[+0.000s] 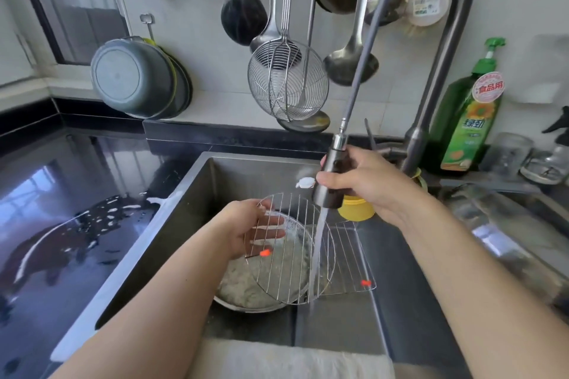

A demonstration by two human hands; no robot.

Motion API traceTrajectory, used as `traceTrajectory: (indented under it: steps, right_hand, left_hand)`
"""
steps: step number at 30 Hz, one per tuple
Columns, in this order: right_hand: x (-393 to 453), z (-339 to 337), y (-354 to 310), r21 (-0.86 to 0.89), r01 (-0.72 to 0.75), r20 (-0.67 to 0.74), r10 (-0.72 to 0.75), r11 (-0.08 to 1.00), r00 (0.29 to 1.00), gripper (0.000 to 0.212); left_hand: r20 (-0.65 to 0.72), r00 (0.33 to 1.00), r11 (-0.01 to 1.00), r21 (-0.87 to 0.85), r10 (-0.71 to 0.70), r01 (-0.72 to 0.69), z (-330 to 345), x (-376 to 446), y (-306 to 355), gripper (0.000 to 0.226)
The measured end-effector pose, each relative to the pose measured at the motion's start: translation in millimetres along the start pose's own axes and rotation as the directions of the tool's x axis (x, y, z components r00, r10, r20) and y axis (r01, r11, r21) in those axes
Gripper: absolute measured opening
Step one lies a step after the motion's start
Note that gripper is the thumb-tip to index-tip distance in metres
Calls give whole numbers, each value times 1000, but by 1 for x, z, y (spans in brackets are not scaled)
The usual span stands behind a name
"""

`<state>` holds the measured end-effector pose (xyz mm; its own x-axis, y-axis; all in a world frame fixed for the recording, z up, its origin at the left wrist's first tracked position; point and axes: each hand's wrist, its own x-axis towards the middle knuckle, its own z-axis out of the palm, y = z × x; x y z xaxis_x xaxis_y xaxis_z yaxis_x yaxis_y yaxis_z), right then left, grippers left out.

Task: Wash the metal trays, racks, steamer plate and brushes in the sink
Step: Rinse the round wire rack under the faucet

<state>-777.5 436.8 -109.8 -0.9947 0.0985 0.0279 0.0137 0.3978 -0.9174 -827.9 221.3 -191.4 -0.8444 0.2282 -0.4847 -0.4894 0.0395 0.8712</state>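
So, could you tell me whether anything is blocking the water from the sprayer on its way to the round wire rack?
Nothing visible does. The right hand grips the pull-out grey metal sprayer head, and its stream falls straight onto the round wire rack, which the left hand holds above the foamy metal pan.

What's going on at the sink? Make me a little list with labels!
left hand: left hand holds the round wire rack by its edge
right hand: right hand grips the pull-out sprayer
water: running onto the rack
underneath: metal bowl of foamy water in the sink
beside: square wire rack
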Motion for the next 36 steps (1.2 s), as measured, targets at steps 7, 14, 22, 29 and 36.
traceTrajectory:
  steps: [7,14,22,29,36]
  right_hand:
    - [7,3,-4,23,24,38,-25,999,999,37]
    - [15,37,-9,-14,119,-104,-120,993,987,31]
    - [24,-1,21,-209,72,-283,-130,975,950,28]
    - [19,-24,22,-272,19,-288,-100,962,952,28]
    - [15,-11,11,-188,42,-180,-77,981,981,32]
  left_hand:
    - [88,996,999,-29,-25,28,2,13,-1,31]
    - [186,982,991,125,20,-44,17,12,-9,31]
    - [149,989,988,149,18,-40,16,10,-8,31]
    - [120,993,988,148,17,-35,9,9,-3,32]
    - [91,995,964,259,39,-62,10,9,-3,29]
